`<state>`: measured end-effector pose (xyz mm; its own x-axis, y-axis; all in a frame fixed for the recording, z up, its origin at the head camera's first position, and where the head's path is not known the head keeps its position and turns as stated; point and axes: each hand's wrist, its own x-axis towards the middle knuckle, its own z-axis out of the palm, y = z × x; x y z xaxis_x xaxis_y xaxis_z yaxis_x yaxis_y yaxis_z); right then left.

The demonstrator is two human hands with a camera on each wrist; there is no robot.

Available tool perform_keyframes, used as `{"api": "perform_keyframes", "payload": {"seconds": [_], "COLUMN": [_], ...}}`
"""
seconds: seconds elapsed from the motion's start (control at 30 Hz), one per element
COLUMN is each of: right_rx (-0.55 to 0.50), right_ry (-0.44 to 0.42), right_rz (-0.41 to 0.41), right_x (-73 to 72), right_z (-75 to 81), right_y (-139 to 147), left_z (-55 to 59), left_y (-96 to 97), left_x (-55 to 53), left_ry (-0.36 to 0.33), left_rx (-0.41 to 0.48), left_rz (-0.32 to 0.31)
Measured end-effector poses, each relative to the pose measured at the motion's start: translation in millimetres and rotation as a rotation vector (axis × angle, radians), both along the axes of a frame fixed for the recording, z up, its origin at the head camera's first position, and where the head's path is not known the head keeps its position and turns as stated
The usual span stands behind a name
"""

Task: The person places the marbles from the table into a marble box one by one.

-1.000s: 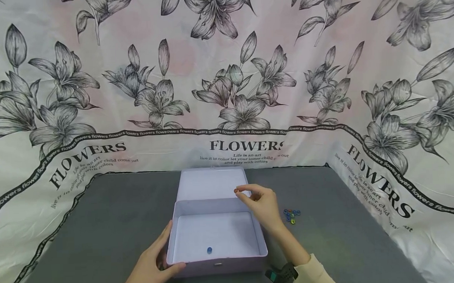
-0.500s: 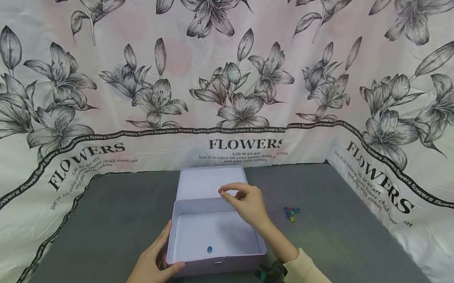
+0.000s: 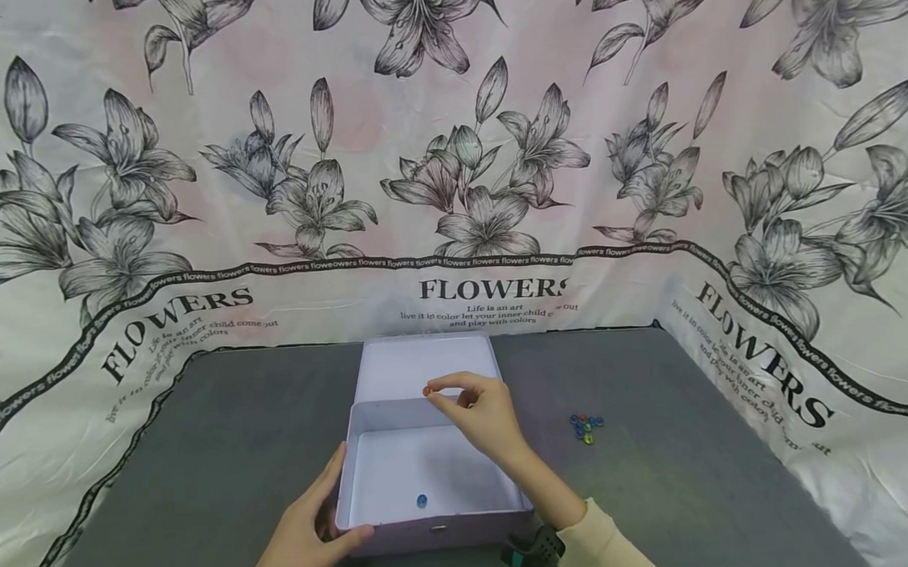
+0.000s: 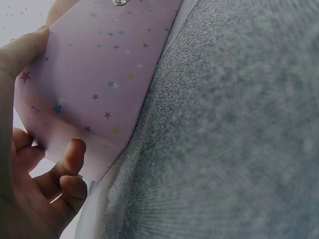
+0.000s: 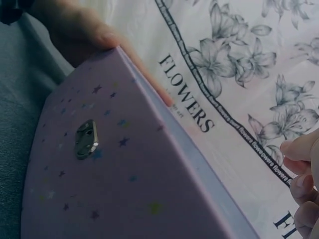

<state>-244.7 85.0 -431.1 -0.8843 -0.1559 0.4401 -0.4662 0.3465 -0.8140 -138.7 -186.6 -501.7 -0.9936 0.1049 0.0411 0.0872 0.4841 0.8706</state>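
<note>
In the head view, taking the middle of the open box (image 3: 403, 535) as the clock's centre, the right hand (image 3: 477, 412) hangs around 1 o'clock. Its grip is narrow: thumb and index finger pinch a small orange bead (image 3: 428, 391) at their tips. That bead lies at 12 o'clock, against the backdrop of the folded-back lid (image 3: 385, 369); how high it is above the box cannot be told. The left hand (image 3: 300, 522) grips the box at 8 o'clock, thumb on the front wall and fingers along the side. The box rests on the grey worktop (image 3: 242, 458).

Inside, a blue bead (image 3: 421, 501) lies on the floor near 6 o'clock. A loose cluster of beads (image 3: 587, 427) sits on the worktop between 2 and 3 o'clock, well apart from the box.

The step in hand looks like bringing the orange bead over the box. To do it well, the person would best move the fingertips toward 6 o'clock, clear of the back rim, and dip low before parting thumb and finger. Round beads probably bounce and roll, so a short drop is safer. A light pinch should suffice; squeezing could shoot it out. The left hand ought to hold the box firmly meanwhile.
</note>
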Motion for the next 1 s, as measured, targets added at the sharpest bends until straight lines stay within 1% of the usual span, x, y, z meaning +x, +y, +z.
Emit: {"api": "perform_keyframes", "payload": {"seconds": [0.13,0.33,0.43,0.53,0.67,0.8,1.0], "right_rx": [0.017,0.059,0.072,0.111,0.22,0.32,0.483], "right_ry": [-0.001,-0.02,-0.04,-0.071,-0.092,-0.099,-0.062], "right_rz": [0.01,0.003,0.023,0.053,0.105,0.15,0.161], "right_x": [-1.6,-4.8,-7.2,-9.6,-10.9,-10.7,-11.2], "right_z": [-3.0,-9.2,-13.1,-18.0,-23.9,-27.8,-30.6], "right_y": [-2,-3,-3,-3,-4,-5,-7], "left_z": [-0.4,-1.1,-1.3,-1.4,-0.5,0.2,-1.7], "left_y": [0.1,1.4,1.2,0.3,-0.8,-1.8,-1.1], "left_x": [-1.2,-0.8,-0.2,-0.1,0.3,0.3,-2.3], "left_ry": [0.017,0.002,-0.001,0.01,0.032,0.027,0.011], "left_rx": [0.008,-0.009,-0.011,-0.004,0.008,0.016,0.029], "left_rz": [-0.01,0.01,0.014,0.005,-0.015,-0.019,-0.027]}}
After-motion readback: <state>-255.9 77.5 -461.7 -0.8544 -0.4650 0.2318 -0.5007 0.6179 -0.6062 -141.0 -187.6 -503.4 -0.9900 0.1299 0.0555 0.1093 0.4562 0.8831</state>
